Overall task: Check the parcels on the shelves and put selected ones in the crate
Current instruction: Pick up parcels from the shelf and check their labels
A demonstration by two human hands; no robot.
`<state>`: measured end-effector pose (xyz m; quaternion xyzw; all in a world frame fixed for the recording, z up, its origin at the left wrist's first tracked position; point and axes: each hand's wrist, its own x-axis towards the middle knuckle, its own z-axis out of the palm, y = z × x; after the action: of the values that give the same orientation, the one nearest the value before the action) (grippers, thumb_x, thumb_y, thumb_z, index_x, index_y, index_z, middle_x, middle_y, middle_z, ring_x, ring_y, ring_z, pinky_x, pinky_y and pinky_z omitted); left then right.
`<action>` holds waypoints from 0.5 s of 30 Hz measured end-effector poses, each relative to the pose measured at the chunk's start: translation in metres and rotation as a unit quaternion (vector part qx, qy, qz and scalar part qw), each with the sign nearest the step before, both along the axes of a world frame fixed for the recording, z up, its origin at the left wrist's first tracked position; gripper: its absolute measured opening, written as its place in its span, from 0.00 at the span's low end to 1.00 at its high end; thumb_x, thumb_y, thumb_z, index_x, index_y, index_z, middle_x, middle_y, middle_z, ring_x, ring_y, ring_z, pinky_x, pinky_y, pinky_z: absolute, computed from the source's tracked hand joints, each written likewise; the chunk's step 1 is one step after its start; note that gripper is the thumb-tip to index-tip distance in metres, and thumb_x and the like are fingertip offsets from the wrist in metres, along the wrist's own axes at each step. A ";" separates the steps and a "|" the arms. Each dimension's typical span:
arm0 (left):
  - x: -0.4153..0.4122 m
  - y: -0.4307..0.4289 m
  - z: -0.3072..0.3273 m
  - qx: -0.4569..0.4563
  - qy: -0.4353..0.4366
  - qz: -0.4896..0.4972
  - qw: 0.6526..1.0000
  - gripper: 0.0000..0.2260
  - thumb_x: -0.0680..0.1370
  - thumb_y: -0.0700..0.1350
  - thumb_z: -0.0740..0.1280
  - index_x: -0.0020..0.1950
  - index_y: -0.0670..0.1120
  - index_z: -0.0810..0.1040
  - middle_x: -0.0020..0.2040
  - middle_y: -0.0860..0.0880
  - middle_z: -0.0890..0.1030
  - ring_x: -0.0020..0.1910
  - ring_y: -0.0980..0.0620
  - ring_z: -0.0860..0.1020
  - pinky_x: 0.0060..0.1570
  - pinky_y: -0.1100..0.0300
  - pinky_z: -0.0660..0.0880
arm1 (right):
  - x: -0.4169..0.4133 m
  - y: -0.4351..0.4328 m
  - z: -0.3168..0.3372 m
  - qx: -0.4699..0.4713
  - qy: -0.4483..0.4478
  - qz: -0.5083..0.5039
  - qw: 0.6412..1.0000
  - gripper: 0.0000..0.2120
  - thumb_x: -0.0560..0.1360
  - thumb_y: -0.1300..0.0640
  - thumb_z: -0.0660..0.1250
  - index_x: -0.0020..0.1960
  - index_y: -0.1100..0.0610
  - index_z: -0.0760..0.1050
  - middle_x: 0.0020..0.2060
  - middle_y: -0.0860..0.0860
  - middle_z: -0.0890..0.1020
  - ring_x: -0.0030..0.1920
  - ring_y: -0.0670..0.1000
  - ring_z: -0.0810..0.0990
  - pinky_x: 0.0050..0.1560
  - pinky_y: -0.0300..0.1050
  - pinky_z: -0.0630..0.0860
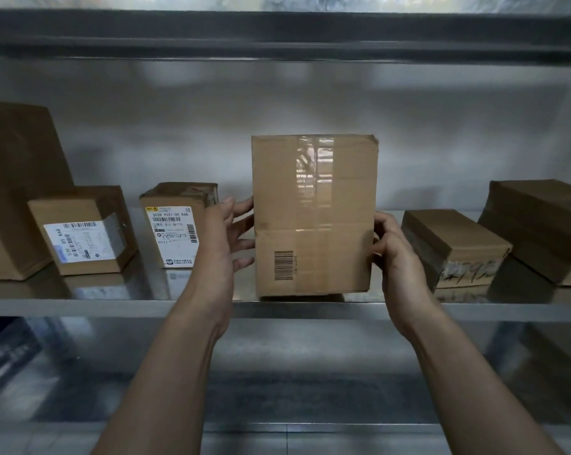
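A tall brown cardboard parcel (313,215) stands upright on the metal shelf (113,305), with clear tape down its front and a barcode at the lower left. My left hand (226,238) presses its left side with the fingers spread along the edge. My right hand (392,251) grips its right side, fingers curled behind the edge. The parcel's bottom edge sits at the shelf's front lip. No crate is clearly in view.
To the left stand a labelled small box (175,224), a tilted labelled box (83,231) and a large plain carton (11,192). To the right lie a flat box with handwriting (455,247) and a bigger carton (540,224). A lower shelf (277,428) runs below.
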<state>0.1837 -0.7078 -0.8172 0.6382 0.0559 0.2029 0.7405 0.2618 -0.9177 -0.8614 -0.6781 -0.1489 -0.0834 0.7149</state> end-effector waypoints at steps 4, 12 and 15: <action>0.000 0.000 -0.001 -0.025 -0.010 0.014 1.000 0.26 0.78 0.65 0.57 0.63 0.50 0.81 0.60 0.54 0.87 0.61 0.42 0.83 0.69 0.39 0.74 | 0.001 0.003 0.002 0.012 0.016 -0.027 0.999 0.19 0.73 0.48 0.54 0.56 0.43 0.80 0.49 0.34 0.84 0.52 0.44 0.77 0.53 0.48 0.68; 0.002 0.001 -0.003 -0.034 -0.023 0.020 0.999 0.19 0.83 0.62 0.57 0.59 0.53 0.82 0.67 0.52 0.83 0.61 0.46 0.83 0.62 0.47 0.78 | 0.001 0.004 0.009 0.006 0.042 -0.037 0.998 0.30 0.72 0.37 0.54 0.69 0.43 0.78 0.65 0.45 0.82 0.63 0.50 0.79 0.62 0.54 0.75; -0.001 -0.002 0.000 -0.040 -0.028 0.020 0.999 0.17 0.86 0.58 0.56 0.55 0.52 0.81 0.64 0.51 0.83 0.62 0.44 0.84 0.67 0.47 0.77 | 0.000 0.004 0.011 -0.002 0.039 -0.041 0.998 0.30 0.74 0.38 0.52 0.72 0.41 0.76 0.68 0.44 0.81 0.68 0.51 0.78 0.70 0.58 0.73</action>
<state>0.1824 -0.7100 -0.8176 0.6011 0.0558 0.2331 0.7624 0.2622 -0.9141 -0.8505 -0.6874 -0.0931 -0.0855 0.7152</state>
